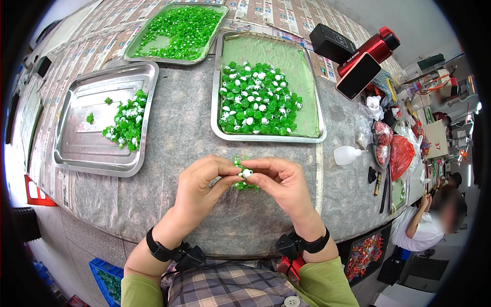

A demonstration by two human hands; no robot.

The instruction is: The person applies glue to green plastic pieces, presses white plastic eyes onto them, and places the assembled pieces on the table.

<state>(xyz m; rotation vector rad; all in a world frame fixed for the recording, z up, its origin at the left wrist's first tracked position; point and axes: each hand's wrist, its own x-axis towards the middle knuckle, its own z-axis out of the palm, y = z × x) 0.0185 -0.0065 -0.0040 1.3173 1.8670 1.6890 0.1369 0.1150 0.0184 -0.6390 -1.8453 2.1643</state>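
Observation:
At the middle of the table, my left hand (pixel 207 180) and my right hand (pixel 277 182) meet fingertip to fingertip. Both are closed in a pinch on one small green plastic piece with a white, black-dotted eye ball (pixel 247 173). Its exact shape is partly hidden by my fingers. Just below, several small green pieces (pixel 245 186) show on the grey table cover. Beyond my hands, a metal tray (pixel 269 138) lined with green holds a heap of green pieces and white eye balls. The metal tray on the left (pixel 84 130) carries a smaller pile of similar green-and-white pieces.
A third tray (pixel 174 61) at the back is full of small green pieces. To the right lie a black phone (pixel 359 75), a red bottle (pixel 372 50), a black box (pixel 332 42), a white squeeze bottle (pixel 347 155) and plastic bags. A person (pixel 419 228) sits far right.

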